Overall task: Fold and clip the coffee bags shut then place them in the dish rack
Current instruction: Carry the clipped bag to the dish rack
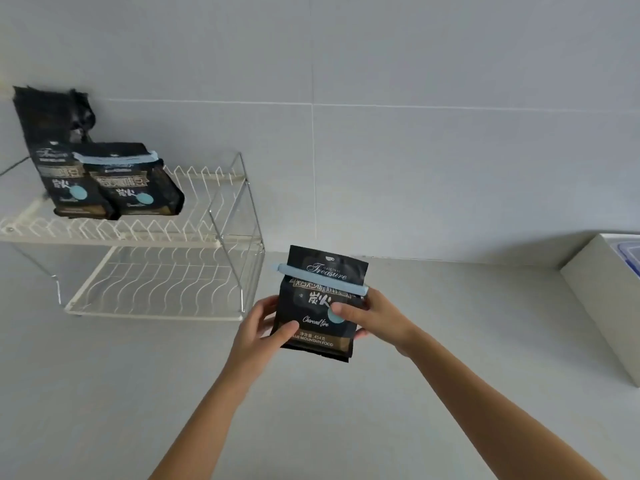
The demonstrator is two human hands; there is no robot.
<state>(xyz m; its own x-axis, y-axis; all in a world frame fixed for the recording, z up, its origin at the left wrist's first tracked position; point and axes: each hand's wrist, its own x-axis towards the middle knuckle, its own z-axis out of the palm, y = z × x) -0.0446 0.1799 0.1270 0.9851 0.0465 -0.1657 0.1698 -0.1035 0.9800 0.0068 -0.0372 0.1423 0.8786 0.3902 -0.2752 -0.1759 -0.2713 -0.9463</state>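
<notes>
We record, by size:

- Tabletop (450, 358): pale grey.
- Dish rack (221, 237): white wire, two tiers, standing on the tabletop against the tiled wall.
- White box (602, 306): well to the right of the dish rack, with a blue container (631, 259) inside it.
- Tall coffee bag (59, 168): black, on the dish rack's upper tier at the left, its top upright and crumpled.
- Clipped coffee bag (138, 192): just beside the tall one and overlapping it, with a blue clip (114, 159) across its fold.
- Held coffee bag (320, 306): just right of the dish rack, over the tabletop. We read "ORIGINAL Treasure", "Charcoal fire", "454" and "MOUNTAIN FOOD".
- Left hand (256, 327): grips the held bag's lower left edge.
- Right hand (377, 317): grips its right side, thumb across the front.
- Pale blue clip (322, 279): clamped across the held bag's folded top.
</notes>
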